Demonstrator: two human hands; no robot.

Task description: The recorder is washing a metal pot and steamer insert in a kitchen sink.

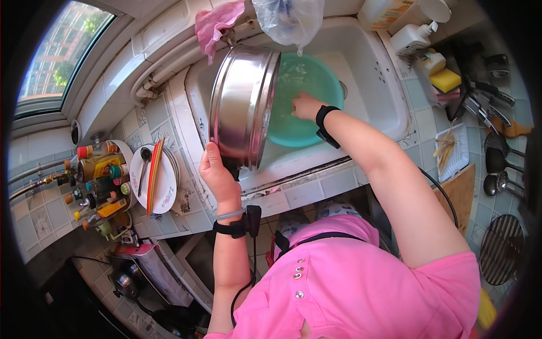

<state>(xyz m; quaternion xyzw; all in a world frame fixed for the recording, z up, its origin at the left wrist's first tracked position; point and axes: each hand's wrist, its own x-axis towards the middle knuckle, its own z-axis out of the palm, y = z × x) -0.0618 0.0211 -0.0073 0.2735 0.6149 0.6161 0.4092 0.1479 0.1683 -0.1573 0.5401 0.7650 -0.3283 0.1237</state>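
Window [65, 53] light comes in at ten o'clock from where the person stands. Nearer to nine, I see small bottles [101, 186] clustered beside white plates [165, 195] on the tiled worktop [195, 219], with a dark spoon [144, 164] and red and orange chopsticks [153, 179] lying across them. Towards eleven hangs a pink cloth [217, 28]. At ten, close in, the left hand [219, 178] is closed around the lower edge of the steel pot [240, 101], its thumb along the wall and its other fingers behind the metal. The pot stands tipped on its side at eleven, its mouth turned towards three o'clock, overlapping the green basin [313, 133]. A clear plastic bag [291, 22] hangs at twelve. Below it, the right hand [307, 107] is loosely curled inside the water-holding basin; from here I cannot tell whether its fingers grip anything. The basin sits in the white sink [375, 110]. At one o'clock rests a yellow sponge [445, 81], while a white tray [453, 150] of pale sticks and dark ladles [497, 153] lie towards two.
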